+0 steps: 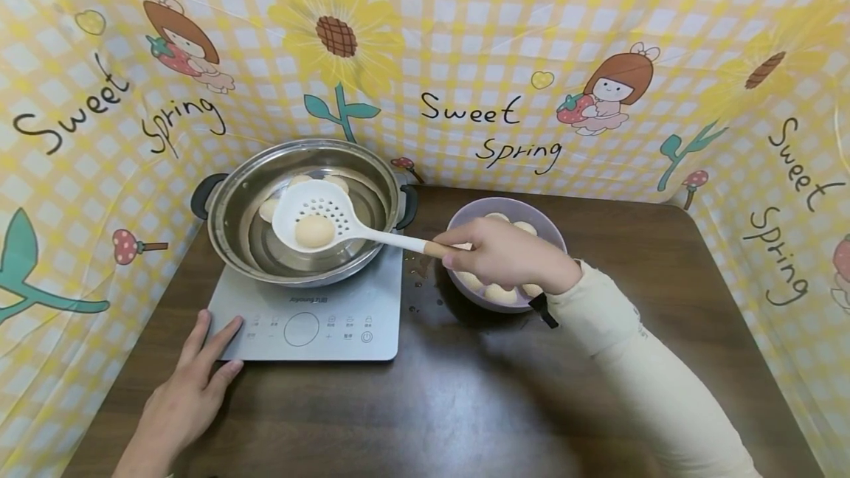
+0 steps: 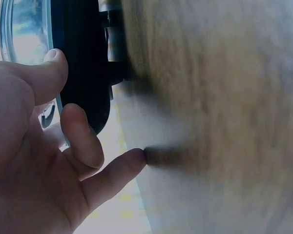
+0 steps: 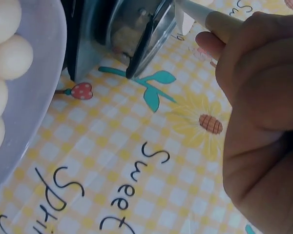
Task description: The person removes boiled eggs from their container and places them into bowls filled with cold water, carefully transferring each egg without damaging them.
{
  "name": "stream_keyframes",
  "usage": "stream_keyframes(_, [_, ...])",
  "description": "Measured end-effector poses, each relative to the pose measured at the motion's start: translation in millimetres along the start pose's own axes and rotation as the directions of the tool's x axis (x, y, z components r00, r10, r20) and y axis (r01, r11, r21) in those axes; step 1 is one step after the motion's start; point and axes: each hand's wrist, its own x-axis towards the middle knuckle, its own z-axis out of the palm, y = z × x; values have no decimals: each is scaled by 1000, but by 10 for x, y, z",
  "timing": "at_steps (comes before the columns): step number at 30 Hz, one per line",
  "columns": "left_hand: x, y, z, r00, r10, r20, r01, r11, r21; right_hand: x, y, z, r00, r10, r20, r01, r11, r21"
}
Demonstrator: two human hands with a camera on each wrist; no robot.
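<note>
My right hand (image 1: 501, 253) grips the wooden handle end of a white slotted spoon (image 1: 392, 239). The spoon's perforated head is over the steel pot (image 1: 222, 234), with one pale brown egg (image 1: 315, 231) lying in it. Several more eggs, partly hidden by the spoon, sit inside the pot. Beneath my right hand stands a lilac bowl (image 1: 558, 231) holding several pale eggs (image 3: 12, 56). My left hand (image 1: 182, 397) rests at the left front corner of the induction cooker (image 1: 308, 338), fingers spread and touching its edge; the left wrist view shows its thumb (image 2: 53, 73) against that edge.
The pot has black side handles (image 1: 209, 196) and stands on the back of the cooker. Water drops (image 1: 417, 293) dot the brown table (image 1: 432, 411) between cooker and bowl. A yellow checked cloth (image 1: 465, 35) with printed flowers walls in the back and sides.
</note>
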Motion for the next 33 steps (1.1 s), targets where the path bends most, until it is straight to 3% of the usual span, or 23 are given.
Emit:
stream_keyframes(12, [-2,7,-9,1000,3,-20,-3,1000,2,-402,211,-261,997,37,-62,-37,999,4])
stream_keyframes(24, [8,19,-7,1000,-11,2,11,1000,9,-873,473,-384,974,208,-90,-195,972,132])
stream_keyframes(33, [4,24,-3,1000,-6,-3,6,1000,6,-1169,697,-422,951,288,-112,-264,945,193])
